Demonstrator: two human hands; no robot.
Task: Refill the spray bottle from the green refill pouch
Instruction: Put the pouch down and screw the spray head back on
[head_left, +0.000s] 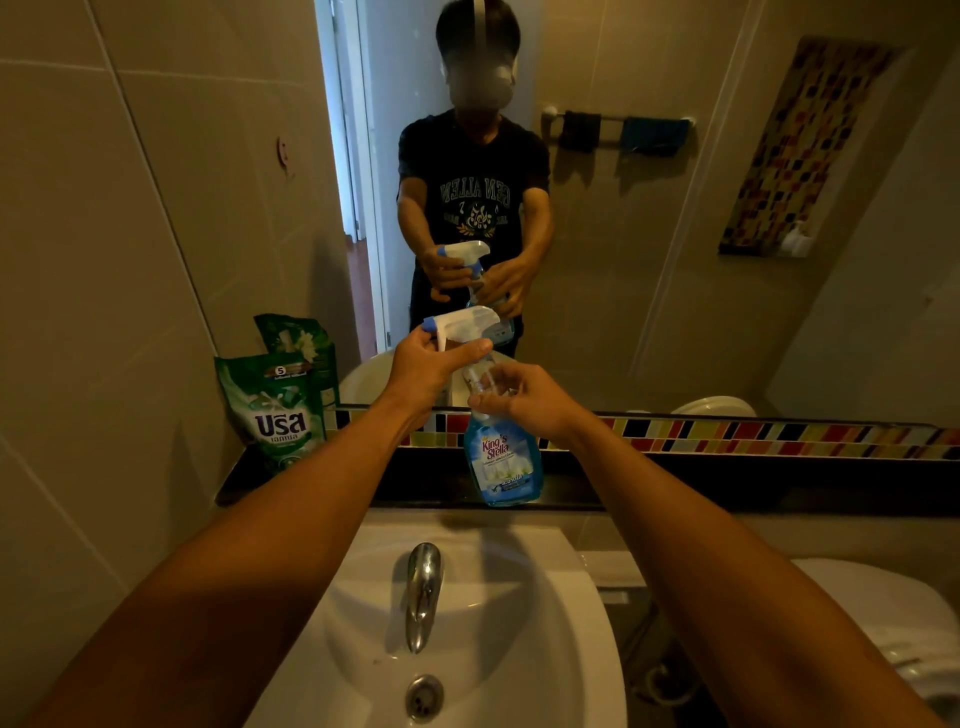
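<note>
A blue spray bottle (503, 462) with a printed label stands upright on the dark shelf (675, 493) above the sink. My right hand (524, 400) wraps around its clear neck. My left hand (426, 366) grips the white trigger head (460, 323), which sits at the top of the bottle with its blue nozzle pointing left. The green refill pouch (275, 410) stands upright at the left end of the shelf, leaning against the mirror, apart from both hands.
A white sink (550, 597) with a chrome tap (423, 592) lies directly below the shelf. A toilet (893, 623) sits at the lower right. The mirror (623, 234) behind the shelf reflects a person, the bottle and a towel rail. A tiled wall closes the left side.
</note>
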